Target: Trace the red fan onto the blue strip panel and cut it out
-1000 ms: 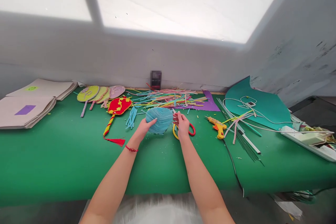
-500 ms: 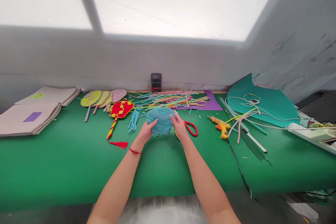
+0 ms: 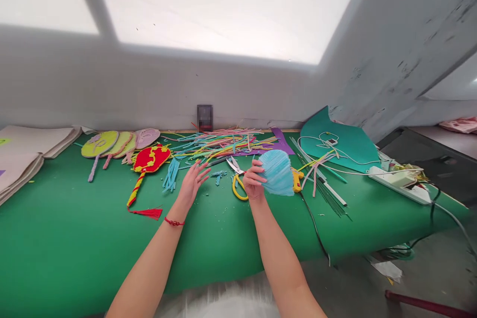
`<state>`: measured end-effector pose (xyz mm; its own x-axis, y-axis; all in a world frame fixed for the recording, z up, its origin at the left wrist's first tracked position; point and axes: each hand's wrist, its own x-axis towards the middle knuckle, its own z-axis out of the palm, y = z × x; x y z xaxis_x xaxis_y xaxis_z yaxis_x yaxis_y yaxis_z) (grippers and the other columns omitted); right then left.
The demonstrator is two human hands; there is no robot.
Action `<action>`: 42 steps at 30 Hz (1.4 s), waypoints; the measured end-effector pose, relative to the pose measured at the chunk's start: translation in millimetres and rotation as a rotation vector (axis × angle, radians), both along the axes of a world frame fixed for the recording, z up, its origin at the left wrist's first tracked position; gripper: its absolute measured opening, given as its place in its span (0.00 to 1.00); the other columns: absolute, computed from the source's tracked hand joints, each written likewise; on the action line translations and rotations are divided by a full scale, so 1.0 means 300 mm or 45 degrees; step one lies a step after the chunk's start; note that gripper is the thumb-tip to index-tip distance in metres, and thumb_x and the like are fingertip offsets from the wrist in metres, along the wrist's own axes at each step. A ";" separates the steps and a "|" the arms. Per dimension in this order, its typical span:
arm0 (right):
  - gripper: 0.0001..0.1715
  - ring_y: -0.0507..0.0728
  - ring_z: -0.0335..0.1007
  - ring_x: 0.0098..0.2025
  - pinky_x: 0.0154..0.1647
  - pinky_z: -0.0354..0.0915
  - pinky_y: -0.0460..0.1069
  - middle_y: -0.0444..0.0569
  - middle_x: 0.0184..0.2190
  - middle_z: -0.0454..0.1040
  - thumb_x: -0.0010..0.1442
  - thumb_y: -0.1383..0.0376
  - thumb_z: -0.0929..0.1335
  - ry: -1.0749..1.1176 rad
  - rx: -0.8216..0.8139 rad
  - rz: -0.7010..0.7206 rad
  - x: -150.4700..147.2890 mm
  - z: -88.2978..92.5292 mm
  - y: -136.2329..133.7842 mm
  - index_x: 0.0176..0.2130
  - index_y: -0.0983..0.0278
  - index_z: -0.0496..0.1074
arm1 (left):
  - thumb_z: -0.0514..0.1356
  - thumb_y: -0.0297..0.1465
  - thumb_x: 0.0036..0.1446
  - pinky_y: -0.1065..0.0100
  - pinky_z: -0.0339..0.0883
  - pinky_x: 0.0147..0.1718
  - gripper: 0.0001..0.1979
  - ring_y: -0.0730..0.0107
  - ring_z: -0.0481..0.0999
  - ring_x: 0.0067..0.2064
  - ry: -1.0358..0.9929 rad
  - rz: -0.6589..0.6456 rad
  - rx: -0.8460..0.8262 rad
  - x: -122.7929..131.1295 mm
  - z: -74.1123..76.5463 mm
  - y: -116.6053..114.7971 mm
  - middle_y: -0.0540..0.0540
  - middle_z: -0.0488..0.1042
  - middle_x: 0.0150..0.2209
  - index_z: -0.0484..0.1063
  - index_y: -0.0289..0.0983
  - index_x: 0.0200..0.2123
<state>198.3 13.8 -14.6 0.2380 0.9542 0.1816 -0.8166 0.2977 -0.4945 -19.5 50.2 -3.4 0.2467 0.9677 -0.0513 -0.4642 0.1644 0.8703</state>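
Note:
A rounded light-blue panel of pipe cleaners (image 3: 278, 173) is held up by its left edge in my right hand (image 3: 255, 181), over the right half of the table. It partly hides the yellow glue gun (image 3: 297, 180). My left hand (image 3: 193, 184) is off the panel, fingers spread, with nothing in it. Between the hands lie scissors (image 3: 238, 186) with a yellow handle loop showing and blades apart; my right hand covers part of them. Small blue offcuts (image 3: 218, 175) lie beside the scissors. A bundle of blue pipe cleaners (image 3: 171, 174) rests left of my left hand.
A red and yellow fan (image 3: 151, 160) with a tassel and several pale fans (image 3: 100, 144) lie at left, near stacked boards (image 3: 22, 154). Mixed pipe cleaners (image 3: 223, 141) spread along the back. At right are a teal sheet (image 3: 346, 151), white cables and a power strip (image 3: 398, 184).
My left hand has let go of the blue panel and moved left. My right hand has carried the panel rightward, uncovering the scissors. The view has turned to the right.

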 end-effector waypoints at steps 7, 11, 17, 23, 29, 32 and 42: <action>0.18 0.50 0.67 0.22 0.18 0.61 0.43 0.44 0.29 0.77 0.53 0.52 0.71 -0.358 -0.222 0.096 -0.041 0.010 0.031 0.41 0.58 0.72 | 0.53 0.49 0.60 0.55 0.63 0.55 0.28 0.55 0.71 0.57 -0.125 -0.208 -0.072 0.010 0.012 -0.016 0.39 0.64 0.61 0.65 0.40 0.57; 0.30 0.56 0.74 0.31 0.26 0.68 0.49 0.50 0.34 0.78 0.49 0.46 0.72 -0.685 -0.500 0.092 -0.111 0.019 0.046 0.45 0.62 0.71 | 0.50 0.56 0.58 0.57 0.67 0.53 0.34 0.55 0.72 0.55 -0.188 -0.323 -0.137 0.013 -0.001 -0.019 0.37 0.71 0.56 0.71 0.35 0.53; 0.35 0.58 0.74 0.35 0.28 0.70 0.50 0.52 0.39 0.77 0.48 0.43 0.70 -0.918 -0.514 0.126 -0.148 0.006 0.039 0.48 0.62 0.72 | 0.69 0.38 0.48 0.57 0.70 0.51 0.21 0.54 0.76 0.50 0.019 -0.071 -0.245 0.029 -0.029 -0.016 0.39 0.78 0.47 0.75 0.33 0.44; 0.30 0.58 0.74 0.39 0.32 0.72 0.51 0.51 0.40 0.77 0.48 0.48 0.73 -1.030 -0.390 0.157 -0.150 0.001 0.033 0.47 0.61 0.75 | 0.74 0.37 0.37 0.52 0.71 0.50 0.26 0.49 0.78 0.48 0.152 0.099 -0.204 0.026 -0.025 -0.008 0.36 0.79 0.44 0.77 0.32 0.40; 0.27 0.57 0.73 0.35 0.30 0.71 0.50 0.48 0.36 0.77 0.48 0.47 0.72 -1.066 -0.362 0.208 -0.169 0.003 0.025 0.43 0.60 0.76 | 0.76 0.38 0.30 0.49 0.69 0.50 0.30 0.45 0.76 0.49 0.243 0.213 -0.182 0.022 -0.046 0.013 0.35 0.79 0.44 0.77 0.31 0.39; 0.24 0.56 0.71 0.34 0.28 0.70 0.49 0.48 0.35 0.76 0.49 0.46 0.71 -1.072 -0.361 0.128 -0.165 0.020 0.020 0.39 0.60 0.76 | 0.75 0.37 0.33 0.49 0.69 0.50 0.28 0.45 0.76 0.50 0.301 0.254 -0.178 0.017 -0.053 0.020 0.35 0.78 0.45 0.76 0.32 0.40; 0.23 0.47 0.47 0.18 0.16 0.46 0.45 0.39 0.19 0.59 0.45 0.47 0.74 -0.990 -0.445 -0.170 -0.132 0.053 0.015 0.29 0.62 0.69 | 0.70 0.42 0.43 0.52 0.68 0.50 0.27 0.49 0.77 0.49 0.395 0.027 -0.035 0.010 -0.027 -0.002 0.36 0.77 0.47 0.74 0.34 0.44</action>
<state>158.8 18.3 1.3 0.2816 0.9587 0.0407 -0.1769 0.0935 -0.9798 -16.7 49.7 -11.4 0.1953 0.9697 -0.1470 -0.1805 0.1829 0.9664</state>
